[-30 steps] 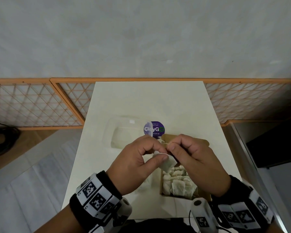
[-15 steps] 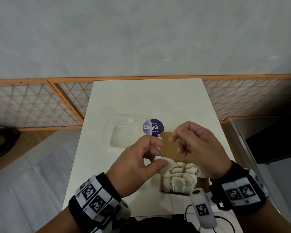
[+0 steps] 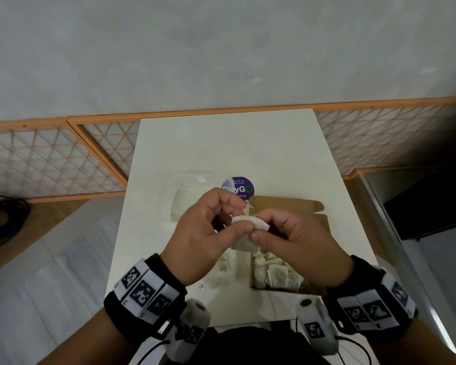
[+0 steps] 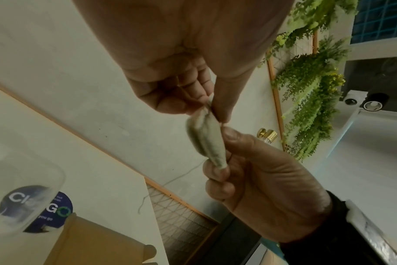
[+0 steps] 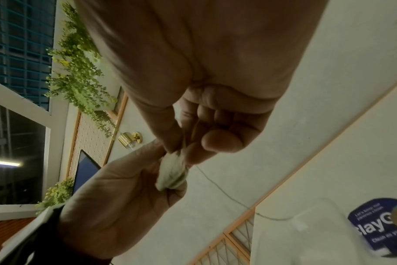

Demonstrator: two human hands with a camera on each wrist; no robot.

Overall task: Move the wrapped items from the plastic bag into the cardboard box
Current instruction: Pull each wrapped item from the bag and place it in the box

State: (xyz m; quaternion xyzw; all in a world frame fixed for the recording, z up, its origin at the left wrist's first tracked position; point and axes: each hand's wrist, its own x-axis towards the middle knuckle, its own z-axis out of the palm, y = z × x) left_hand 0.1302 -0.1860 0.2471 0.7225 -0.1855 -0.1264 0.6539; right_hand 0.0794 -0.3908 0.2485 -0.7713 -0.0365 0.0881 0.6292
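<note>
Both hands hold one white wrapped item (image 3: 250,224) in the air above the near left corner of the cardboard box (image 3: 287,205). My left hand (image 3: 244,216) pinches its upper end between thumb and forefinger, and my right hand (image 3: 259,227) pinches the other end. A thin thread trails from the item (image 4: 204,138). Several wrapped items (image 3: 274,275) lie in the box. The clear plastic bag (image 3: 184,206) lies left of the box with pale items inside; my hands hide its near part.
A round purple ClayGO sticker (image 3: 238,187) lies on the white table (image 3: 234,148) behind the hands. Orange lattice panels (image 3: 50,162) line the wall on both sides. The table's near edge is just past my wrists.
Half a second ago my right hand was off the item and raised above the box. It has come back down and pinches the item again beside my left hand.
</note>
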